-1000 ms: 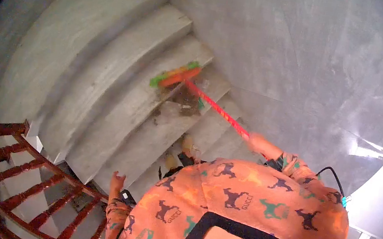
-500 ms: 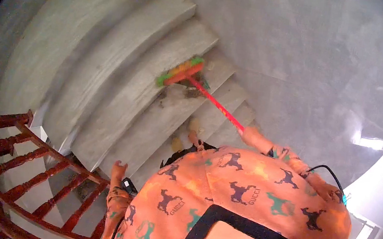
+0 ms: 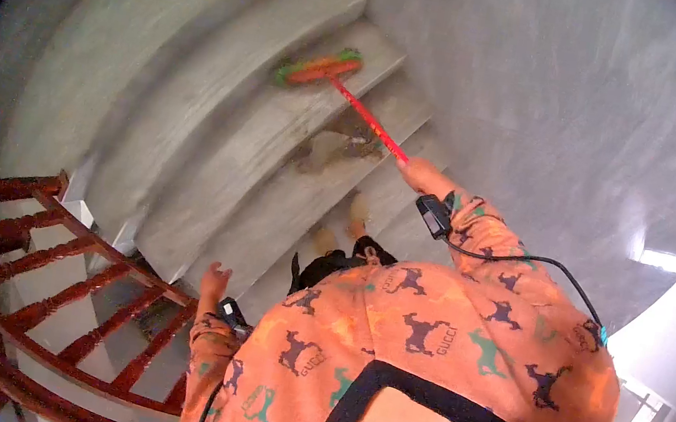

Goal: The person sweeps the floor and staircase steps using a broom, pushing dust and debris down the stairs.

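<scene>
Broom [image 3: 320,69] sits on a stair step [image 3: 268,122], red handle [image 3: 367,117] clamped in R hand [image 3: 423,177]; L hand [image 3: 214,282] is open, empty, nr wooden railing [image 3: 117,257]. Dirt patch [image 3: 337,149] lies one step down, btwn broom & feet [image 3: 359,212].

The long, straight broom handle [image 3: 369,121] is bright red with small yellowish marks; the wide broom head [image 3: 321,70] is orange, edged with green bristles [image 3: 350,54]. The loose orange fabric top [image 3: 470,318] carries dark and green horses and dark "GUCCI" lettering. Curved concrete steps [image 3: 213,166] are grey, the slatted wooden railing [image 3: 2,190] reddish-brown, the thin cable [image 3: 515,257] black.
</scene>
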Tool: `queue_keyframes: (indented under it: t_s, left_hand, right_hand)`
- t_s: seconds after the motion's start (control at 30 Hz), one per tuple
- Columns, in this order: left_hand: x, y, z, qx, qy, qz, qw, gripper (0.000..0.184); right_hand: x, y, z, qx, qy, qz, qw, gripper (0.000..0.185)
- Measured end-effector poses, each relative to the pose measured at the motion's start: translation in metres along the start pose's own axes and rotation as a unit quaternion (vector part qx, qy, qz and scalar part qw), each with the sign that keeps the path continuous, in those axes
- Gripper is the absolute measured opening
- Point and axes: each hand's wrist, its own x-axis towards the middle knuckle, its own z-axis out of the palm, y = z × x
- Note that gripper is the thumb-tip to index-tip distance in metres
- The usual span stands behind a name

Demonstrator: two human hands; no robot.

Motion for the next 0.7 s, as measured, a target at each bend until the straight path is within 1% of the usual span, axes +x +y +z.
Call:
queue_keyframes:
  t_s: [0.03,0.07,0.1,0.13,0.17,0.2,0.23,0.27,0.3,0.37,0.4,0.43,0.47,0.5,0.53,0.57,0.6,0.63,0.67,0.7]
  left_hand:
    - [-0.002,0.001,-0.007,0.035,0.005,0.05,0.998,0.05]
    - [-0.004,0.0,-0.014,0.07,0.013,0.1,0.992,0.049]
    - [-0.008,0.016,-0.018,0.068,0.015,0.052,0.996,0.048]
    - [-0.01,0.024,-0.017,0.063,0.017,0.003,0.998,0.047]
    - [-0.006,0.005,-0.007,0.059,0.017,0.005,0.998,0.047]
    - [-0.001,-0.027,0.01,0.076,-0.006,0.026,0.997,0.047]
    - [0.002,-0.049,0.023,0.093,-0.027,0.049,0.994,0.047]
    - [0.002,-0.059,0.031,0.091,-0.025,0.054,0.994,0.047]
    - [0.002,-0.065,0.037,0.143,-0.047,0.072,0.986,0.049]
    - [0.005,-0.077,0.045,0.195,-0.065,0.096,0.974,0.05]
    - [0.01,-0.075,0.047,0.176,-0.041,0.137,0.974,0.053]
    - [0.016,-0.069,0.048,0.155,-0.019,0.178,0.971,0.055]
    - [0.014,-0.064,0.044,0.071,-0.074,0.1,0.99,0.055]
    - [0.007,-0.036,0.027,-0.009,-0.114,0.014,0.993,0.056]
    - [0.009,-0.039,0.026,-0.114,-0.105,-0.046,0.987,0.055]
    - [0.011,-0.039,0.026,-0.217,-0.094,-0.11,0.965,0.054]
    - [0.013,-0.028,0.024,-0.215,-0.099,-0.106,0.966,0.054]
    - [0.011,-0.011,0.016,-0.163,-0.079,-0.098,0.979,0.053]
    - [0.007,0.007,0.003,-0.107,-0.057,-0.09,0.989,0.052]
    - [0.01,0.01,-0.007,-0.049,-0.032,-0.08,0.995,0.051]
  right_hand:
    - [0.003,-0.006,0.007,-0.074,0.016,-0.024,0.997,0.052]
    - [-0.03,-0.047,-0.022,-0.064,-0.069,0.052,0.994,0.051]
    - [-0.029,-0.001,0.025,-0.086,-0.063,0.063,0.992,0.051]
    - [-0.064,-0.031,-0.007,-0.05,-0.131,0.11,0.984,0.05]
    - [-0.085,-0.019,0.007,-0.092,-0.095,0.094,0.987,0.05]
    - [-0.105,-0.008,0.017,-0.104,-0.097,0.127,0.982,0.046]
    - [-0.127,-0.02,0.006,-0.116,-0.112,0.132,0.978,0.047]
    - [-0.144,-0.034,-0.009,-0.126,-0.126,0.136,0.975,0.047]
    - [-0.153,-0.027,-0.01,-0.128,-0.12,0.138,0.975,0.047]
    - [-0.167,-0.014,-0.016,-0.097,-0.174,0.117,0.973,0.048]
    - [-0.164,-0.012,-0.019,-0.098,-0.168,0.12,0.973,0.048]
    - [-0.159,-0.009,-0.022,-0.078,-0.129,0.083,0.985,0.048]
    - [-0.155,-0.005,-0.025,-0.055,-0.089,0.051,0.993,0.048]
    - [-0.137,0.004,-0.019,-0.005,-0.09,0.076,0.993,0.049]
    - [-0.111,0.01,-0.013,0.046,-0.088,0.099,0.99,0.052]
    - [-0.091,0.003,-0.016,0.079,-0.065,0.046,0.994,0.052]
    - [-0.062,-0.004,-0.006,0.053,-0.035,0.028,0.998,0.051]
    - [-0.039,-0.009,0.005,0.026,-0.006,0.008,1.0,0.05]
    - [-0.035,-0.016,0.008,0.031,-0.003,0.008,0.999,0.05]
    - [-0.035,-0.027,0.012,0.013,-0.019,0.011,1.0,0.049]
